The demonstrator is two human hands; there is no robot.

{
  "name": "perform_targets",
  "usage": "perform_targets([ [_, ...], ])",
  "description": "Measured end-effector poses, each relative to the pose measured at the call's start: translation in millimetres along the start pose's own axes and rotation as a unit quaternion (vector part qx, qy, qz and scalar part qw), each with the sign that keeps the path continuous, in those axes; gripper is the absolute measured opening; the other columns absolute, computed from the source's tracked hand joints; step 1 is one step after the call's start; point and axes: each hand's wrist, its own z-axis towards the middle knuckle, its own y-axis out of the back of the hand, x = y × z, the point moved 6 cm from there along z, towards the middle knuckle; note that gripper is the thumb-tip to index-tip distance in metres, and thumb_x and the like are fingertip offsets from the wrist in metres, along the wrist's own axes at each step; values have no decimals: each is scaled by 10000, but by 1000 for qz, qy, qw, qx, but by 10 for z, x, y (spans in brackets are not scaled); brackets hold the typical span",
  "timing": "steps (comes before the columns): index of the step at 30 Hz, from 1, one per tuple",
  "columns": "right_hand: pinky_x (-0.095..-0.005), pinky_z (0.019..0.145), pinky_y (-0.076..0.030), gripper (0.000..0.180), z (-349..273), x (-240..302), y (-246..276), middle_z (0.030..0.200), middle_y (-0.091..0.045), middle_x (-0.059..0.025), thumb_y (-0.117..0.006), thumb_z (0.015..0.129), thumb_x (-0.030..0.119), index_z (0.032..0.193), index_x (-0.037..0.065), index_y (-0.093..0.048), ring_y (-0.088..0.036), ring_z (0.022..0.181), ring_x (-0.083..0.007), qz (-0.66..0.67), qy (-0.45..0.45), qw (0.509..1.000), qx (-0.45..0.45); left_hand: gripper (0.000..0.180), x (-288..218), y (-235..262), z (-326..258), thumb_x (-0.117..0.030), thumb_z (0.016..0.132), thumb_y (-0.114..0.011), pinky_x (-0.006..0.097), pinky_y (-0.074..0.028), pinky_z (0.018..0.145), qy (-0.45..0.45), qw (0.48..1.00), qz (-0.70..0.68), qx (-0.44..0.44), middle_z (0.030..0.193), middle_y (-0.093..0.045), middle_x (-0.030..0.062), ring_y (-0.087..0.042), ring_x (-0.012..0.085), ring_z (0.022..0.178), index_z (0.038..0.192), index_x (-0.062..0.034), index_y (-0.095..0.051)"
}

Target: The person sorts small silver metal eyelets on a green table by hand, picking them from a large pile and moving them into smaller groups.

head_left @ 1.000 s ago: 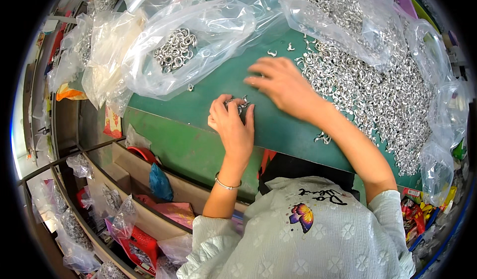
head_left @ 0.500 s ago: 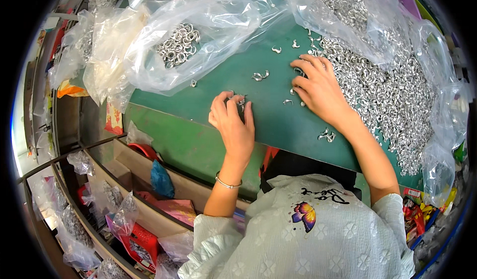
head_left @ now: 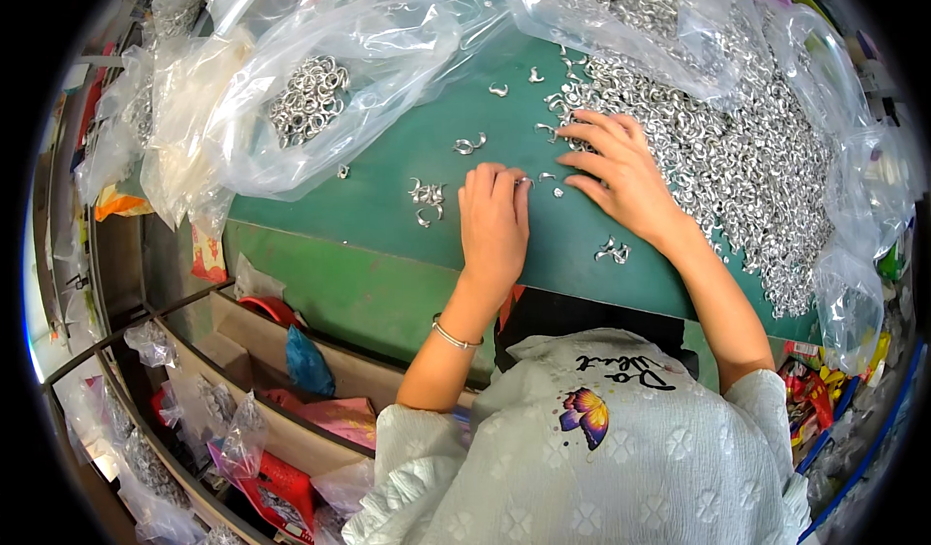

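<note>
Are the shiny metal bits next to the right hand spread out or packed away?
Spread out: the metal bits lie loose over the green table, beside the right hand; a few sit apart.

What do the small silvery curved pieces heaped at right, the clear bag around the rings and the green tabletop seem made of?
Small silvery curved pieces: probably metal, polished; bright glints.
Clear crinkled bag: apparently thin, glossy plastic film; see-through, shiny creases.
Flat green tabletop: smooth surface, perhaps rubber or plastic; even colour, little glare.
</note>
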Motion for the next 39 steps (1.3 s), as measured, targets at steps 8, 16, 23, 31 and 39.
perform_targets([
  [8, -460, 1042, -330, 94, -1, 8, -4, 1173, -589, -67, -701, 774, 133, 817, 61, -661, -458, 1240, -266, -3, 33, 999, 8, 119, -27, 42, -8, -36, 843, -644, 386, -394, 737, 17, 1000, 24, -12, 961, -558, 108, -537, 288, 880, 947, -23, -590],
  [16, -375, 871, -400, 117, -359, 139, 202, 990, -581, -40, -719, 726, 116, 787, 56, -639, -531, 1026, -232, -5, 15, 1000, -9, 153, -261, -20, -310, -32, 829, -664, 379, -381, 731, 17, 999, -18, 44, 964, -566, 102, -544, 280, 879, 964, -38, -594],
  [23, -325, 727, -376, 80, -188, 372, -210, 822, -531, -25, -673, 749, 120, 811, 81, -643, -498, 817, -199, 6, 107, 993, 57, 157, -81, 153, -297, -46, 828, -672, 389, -364, 773, 45, 997, 53, -20, 991, -559, 94, -534, 269, 931, 974, -41, -616],
  [31, -311, 725, -377, 51, 295, 633, -562, 770, -532, -23, -649, 727, 96, 757, 84, -609, -500, 820, -198, 29, 133, 991, 1, 148, 147, 401, -318, -54, 847, -655, 394, -351, 812, 98, 986, 114, -70, 1019, -550, 87, -521, 271, 965, 992, -49, -625],
  [39, -343, 738, -385, 149, 516, 487, -549, 835, -583, -24, -669, 742, 95, 889, 74, -662, -523, 859, -219, 145, 59, 986, -61, 339, 274, 622, -432, -77, 783, -740, 400, -352, 896, 121, 973, 114, -158, 1077, -530, 120, -494, 303, 1034, 1088, -59, -592],
])
